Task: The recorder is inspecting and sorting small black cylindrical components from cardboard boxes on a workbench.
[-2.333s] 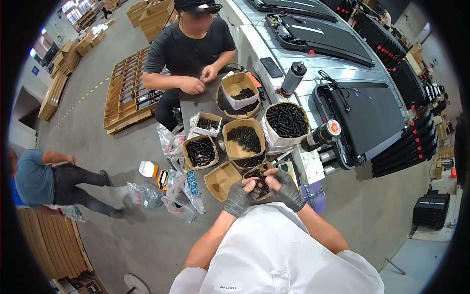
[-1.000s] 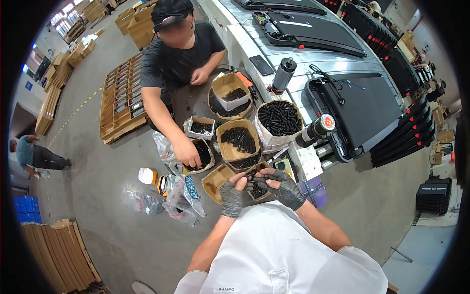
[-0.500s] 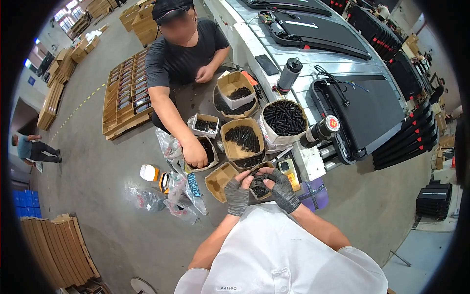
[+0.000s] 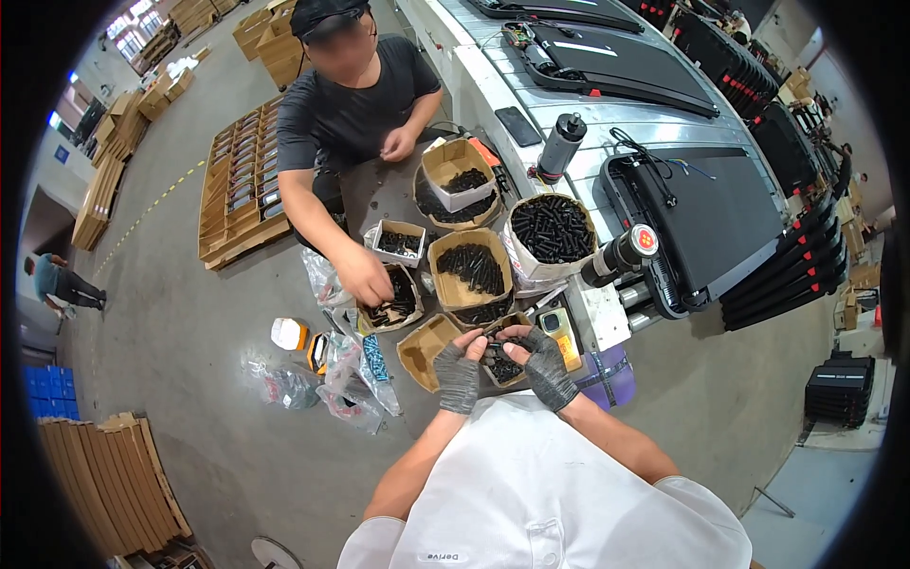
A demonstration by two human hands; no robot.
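My left hand (image 4: 459, 372), in a grey fingerless glove, is closed in a pinch over the box of small dark parts (image 4: 505, 372). Facing it, my right hand (image 4: 547, 367) wears a matching glove, and its thumb and fingers are also pinched. Whatever small pieces the fingertips hold are too small and dark to make out. Beside my left hand stands an open cardboard box (image 4: 418, 353) with a bare brown inside. Just beyond my hands is a carton of long black screw-like pieces (image 4: 471, 269). A yellow-and-silver boxy object (image 4: 567, 349) lies next to my right hand.
Across the table a co-worker's hand (image 4: 368, 281) reaches into another box of black parts. A white bucket of black pieces (image 4: 553, 230), a dark cylindrical tool (image 4: 621, 256) and a roller conveyor (image 4: 569, 133) with black panels stand right. Plastic bags (image 4: 353, 403) lie left.
The co-worker's reaching hand has lifted and shifted slightly back, uncovering more of the box's contents. My hands stay over the same box, with slight finger movement.
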